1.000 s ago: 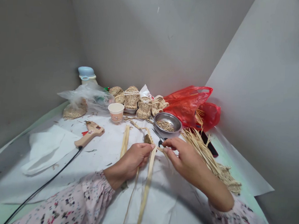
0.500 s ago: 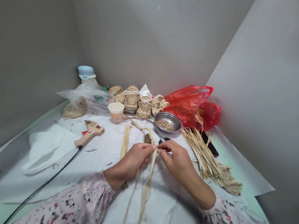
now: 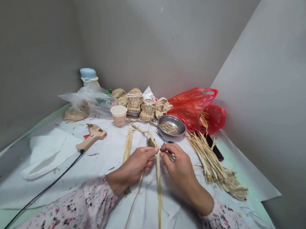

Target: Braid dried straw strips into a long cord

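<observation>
A pale straw braid (image 3: 143, 130) runs over the white sheet, its near end pinched between my hands. My left hand (image 3: 142, 158) is closed on it, thumb against forefinger. Opposite, my right hand (image 3: 177, 162) pinches the same spot with its fingertips. Loose straw strands (image 3: 159, 189) hang from there toward me, and a thinner one (image 3: 133, 206) trails below my left hand. Behind the braid lies a small brownish lump (image 3: 150, 142) whose kind I cannot make out. Scissors (image 3: 164, 138) lie just beyond my right hand, their handles partly hidden by it.
A glue gun (image 3: 94, 136) with a black cord lies left. Flat straw strips (image 3: 127, 146), a paper cup (image 3: 118, 116) and a metal bowl (image 3: 171, 133) stand ahead. Woven straw pieces (image 3: 134, 100) line the back. At right are a red bag (image 3: 193, 109), a straw bundle (image 3: 205, 154) and a phone (image 3: 220, 155).
The hanging strands have swung to the right and spread apart. My right hand has shifted slightly left, and the braid's far part has moved a little left. Both hands keep their pinch.
</observation>
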### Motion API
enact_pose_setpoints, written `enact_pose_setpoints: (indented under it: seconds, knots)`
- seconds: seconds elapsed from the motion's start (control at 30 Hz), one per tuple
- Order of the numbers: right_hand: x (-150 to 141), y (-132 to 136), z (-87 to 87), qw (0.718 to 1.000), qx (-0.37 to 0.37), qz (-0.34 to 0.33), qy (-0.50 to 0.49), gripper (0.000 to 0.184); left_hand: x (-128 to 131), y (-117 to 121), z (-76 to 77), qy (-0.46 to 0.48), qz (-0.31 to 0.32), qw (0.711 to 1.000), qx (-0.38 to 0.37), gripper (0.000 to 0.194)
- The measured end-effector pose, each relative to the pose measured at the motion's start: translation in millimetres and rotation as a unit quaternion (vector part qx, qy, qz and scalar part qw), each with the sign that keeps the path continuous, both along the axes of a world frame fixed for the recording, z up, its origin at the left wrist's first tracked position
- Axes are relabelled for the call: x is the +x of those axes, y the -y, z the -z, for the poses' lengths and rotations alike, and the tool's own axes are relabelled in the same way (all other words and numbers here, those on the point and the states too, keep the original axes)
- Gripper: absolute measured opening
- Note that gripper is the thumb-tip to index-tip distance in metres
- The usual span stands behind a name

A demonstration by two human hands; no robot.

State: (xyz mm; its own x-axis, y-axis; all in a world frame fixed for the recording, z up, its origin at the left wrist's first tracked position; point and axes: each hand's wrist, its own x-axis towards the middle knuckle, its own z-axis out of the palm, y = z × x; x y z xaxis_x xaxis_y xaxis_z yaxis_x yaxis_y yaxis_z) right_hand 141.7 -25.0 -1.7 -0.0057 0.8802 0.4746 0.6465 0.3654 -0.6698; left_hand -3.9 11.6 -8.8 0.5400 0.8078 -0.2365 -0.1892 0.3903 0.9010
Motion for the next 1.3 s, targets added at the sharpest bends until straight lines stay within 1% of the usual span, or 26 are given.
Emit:
enact_pose_setpoints:
  seconds: [0.13,0.33,0.53,0.67,0.8,0.93,1.03,1.1,1.17,1.23,1.3]
  knots:
    - [-2.6,2.2,-0.8,1.000,0.020,-0.010,-0.002,0.020,0.5,0.5,-1.5,0.020,0.005,1.000,-0.018,0.028]
    - [-2.5,2.2,1.7,0.999,0.031,-0.010,-0.004,0.019,-1.0,1.0,-1.0,0.057,0.022,0.997,-0.042,0.026]
    - [-2.1,0.3,4.8,0.999,0.037,0.003,-0.003,0.019,-1.2,-0.5,-2.2,0.035,0.028,0.999,-0.020,0.024]
    - [-3.4,-0.6,5.4,1.000,0.002,0.011,-0.013,0.016,-1.3,-0.7,-0.4,0.003,0.029,0.999,0.013,0.022]
    - [-2.9,0.3,2.1,0.998,-0.063,0.009,-0.025,0.015,-0.4,1.0,1.7,-0.033,0.017,0.998,0.052,0.021]
    - [1.7,1.6,-6.9,0.994,-0.103,0.000,-0.023,0.013,1.4,2.3,-0.1,-0.046,0.016,0.997,0.065,0.025]
    - [7.0,1.9,-15.8,0.992,-0.119,0.006,-0.031,0.017,2.6,3.5,-3.4,-0.055,0.014,0.995,0.076,0.029]
    - [10.5,1.9,-20.7,0.992,-0.127,-0.003,-0.008,0.022,2.8,4.3,-4.6,-0.063,0.016,0.995,0.080,0.029]
    - [13.2,1.8,-23.4,0.990,-0.134,-0.024,0.037,0.024,2.7,4.7,-4.6,-0.068,0.020,0.994,0.086,0.029]
    - [15.0,1.4,-23.4,0.986,-0.143,-0.046,0.074,0.024,2.4,4.8,-3.7,-0.073,0.024,0.992,0.097,0.028]
    - [15.9,0.6,-21.3,0.983,-0.149,-0.062,0.089,0.024,2.2,4.5,-2.7,-0.082,0.027,0.991,0.104,0.028]
